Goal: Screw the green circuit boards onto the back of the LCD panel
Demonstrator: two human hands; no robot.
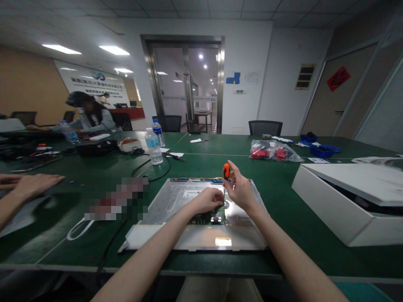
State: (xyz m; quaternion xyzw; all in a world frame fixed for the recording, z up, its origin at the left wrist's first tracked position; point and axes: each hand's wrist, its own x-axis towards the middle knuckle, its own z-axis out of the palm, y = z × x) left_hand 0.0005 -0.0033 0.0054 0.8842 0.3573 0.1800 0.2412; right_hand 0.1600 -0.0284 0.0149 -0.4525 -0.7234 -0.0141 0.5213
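A silver metal display panel (176, 201) lies back-up on the green table, with a green circuit board (217, 216) near its middle. My right hand (241, 188) is closed round a screwdriver with an orange and black handle (226, 171), held upright with its tip down on the board. My left hand (206, 200) is curled, fingers pressed down on the circuit board beside the screwdriver tip. What its fingertips pinch is hidden.
A white open box (340, 209) stands at the right. Water bottles (153, 147), black cables (157, 167), a bag of red parts (270, 152) and blue trays (321, 150) lie further back. Another person's hand (31, 184) rests at the left; a seated person (91, 115) works at the far left.
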